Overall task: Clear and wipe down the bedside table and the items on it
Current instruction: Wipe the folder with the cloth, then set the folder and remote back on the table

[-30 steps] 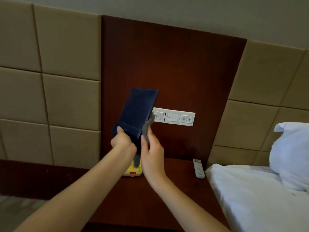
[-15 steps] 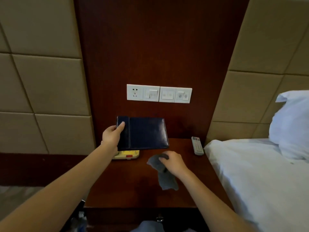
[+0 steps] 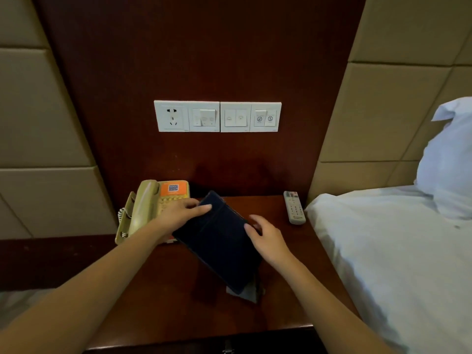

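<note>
A dark blue folder (image 3: 219, 241) lies slanted over the middle of the dark wooden bedside table (image 3: 153, 290). My left hand (image 3: 178, 213) grips its upper left corner, fingers laid over the cover. My right hand (image 3: 265, 236) is at the folder's right edge with relaxed fingers touching it. A grey cloth (image 3: 249, 292) lies on the table under the folder's near end, only a corner showing. A beige telephone (image 3: 145, 208) with an orange label sits at the table's back left, just behind my left hand. A white remote control (image 3: 293, 208) lies at the back right.
A white socket and switch panel (image 3: 217, 116) is set in the wood wall panel above the table. A bed with white sheets (image 3: 396, 251) and a pillow (image 3: 449, 154) adjoins the table on the right. Padded wall panels flank both sides.
The folder came down from in front of the wall onto the table, over the cloth. My right hand let go of the cloth and moved to the folder's right edge.
</note>
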Available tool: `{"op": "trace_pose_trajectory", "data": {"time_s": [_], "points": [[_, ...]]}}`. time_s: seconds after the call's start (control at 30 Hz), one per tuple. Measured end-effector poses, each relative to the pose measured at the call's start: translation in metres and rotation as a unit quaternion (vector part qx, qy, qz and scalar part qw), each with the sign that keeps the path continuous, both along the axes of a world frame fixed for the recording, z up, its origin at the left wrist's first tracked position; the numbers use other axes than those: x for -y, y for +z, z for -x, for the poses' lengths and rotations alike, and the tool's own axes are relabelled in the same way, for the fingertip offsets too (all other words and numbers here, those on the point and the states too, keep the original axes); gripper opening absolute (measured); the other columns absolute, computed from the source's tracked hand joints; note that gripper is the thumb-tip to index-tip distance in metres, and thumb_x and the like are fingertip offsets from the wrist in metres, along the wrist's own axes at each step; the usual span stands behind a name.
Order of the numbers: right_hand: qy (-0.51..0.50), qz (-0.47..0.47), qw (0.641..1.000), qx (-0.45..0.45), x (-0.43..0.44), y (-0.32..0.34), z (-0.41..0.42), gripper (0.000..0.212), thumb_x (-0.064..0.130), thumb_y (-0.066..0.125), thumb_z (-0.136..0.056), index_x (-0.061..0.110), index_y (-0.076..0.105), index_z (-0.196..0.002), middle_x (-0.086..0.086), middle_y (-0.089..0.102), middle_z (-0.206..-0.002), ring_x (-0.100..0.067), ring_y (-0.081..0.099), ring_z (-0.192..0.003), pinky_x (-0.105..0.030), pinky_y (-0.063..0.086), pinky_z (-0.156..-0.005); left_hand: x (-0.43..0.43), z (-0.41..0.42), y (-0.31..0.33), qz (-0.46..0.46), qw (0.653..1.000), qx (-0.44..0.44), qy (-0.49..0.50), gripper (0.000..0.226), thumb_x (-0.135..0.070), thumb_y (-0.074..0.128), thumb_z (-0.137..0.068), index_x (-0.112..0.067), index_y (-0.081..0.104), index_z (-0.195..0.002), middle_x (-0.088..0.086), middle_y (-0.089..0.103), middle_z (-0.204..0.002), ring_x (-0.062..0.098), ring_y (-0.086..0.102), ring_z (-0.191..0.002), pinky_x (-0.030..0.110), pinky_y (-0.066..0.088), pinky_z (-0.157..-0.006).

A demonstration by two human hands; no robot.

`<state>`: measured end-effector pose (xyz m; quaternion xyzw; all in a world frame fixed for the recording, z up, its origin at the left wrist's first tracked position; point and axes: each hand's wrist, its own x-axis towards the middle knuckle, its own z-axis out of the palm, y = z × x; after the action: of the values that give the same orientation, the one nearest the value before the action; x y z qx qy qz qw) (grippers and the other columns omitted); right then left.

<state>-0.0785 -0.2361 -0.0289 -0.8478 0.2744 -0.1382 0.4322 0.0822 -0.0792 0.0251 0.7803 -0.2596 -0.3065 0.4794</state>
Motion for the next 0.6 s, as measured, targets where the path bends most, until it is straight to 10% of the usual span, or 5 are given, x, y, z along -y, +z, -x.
{"op": "trace_pose_trajectory", "data": {"time_s": [0.23, 0.47, 0.6], "points": [[-0.128, -0.114, 0.985, 0.027, 0.036, -0.02, -0.007, 0.025, 0.024, 0.051, -0.098, 0.011, 0.064, -0.114, -0.002, 0.064, -0.109, -0.017, 0.057, -0.103, -0.034, 0.046, -0.091, 0.049, -0.014, -0.029, -0.004, 0.988, 0.142, 0.063, 0.032, -0.032, 0.063, -0.09, -0.008, 0.062, -0.11, 0.001, 0.06, -0.095, 0.019, 0.058, -0.093, 0.019, 0.043, -0.065], [-0.253, -0.109, 0.96, 0.049, 0.066, -0.024, -0.014, 0.03, 0.011, 0.044, -0.1, 0.008, 0.055, -0.128, -0.011, 0.053, -0.134, -0.027, 0.046, -0.126, -0.036, 0.039, -0.104, 0.086, 0.0, -0.074, -0.083, 0.996, -0.016, -0.004, 0.051, -0.039, 0.056, -0.093, -0.006, 0.043, -0.129, 0.008, 0.065, -0.107, 0.013, 0.061, -0.075, 0.022, 0.04, -0.055], [-0.273, -0.097, 0.956, 0.038, 0.082, -0.026, -0.027, 0.036, 0.0, 0.039, -0.099, 0.002, 0.049, -0.133, -0.016, 0.046, -0.141, -0.03, 0.038, -0.134, -0.033, 0.033, -0.107, 0.109, 0.007, -0.089, -0.104, 0.993, 0.026, -0.043, 0.067, -0.037, 0.059, -0.091, -0.004, 0.031, -0.142, 0.01, 0.056, -0.119, 0.019, 0.059, -0.099, 0.024, 0.045, -0.066]]}}
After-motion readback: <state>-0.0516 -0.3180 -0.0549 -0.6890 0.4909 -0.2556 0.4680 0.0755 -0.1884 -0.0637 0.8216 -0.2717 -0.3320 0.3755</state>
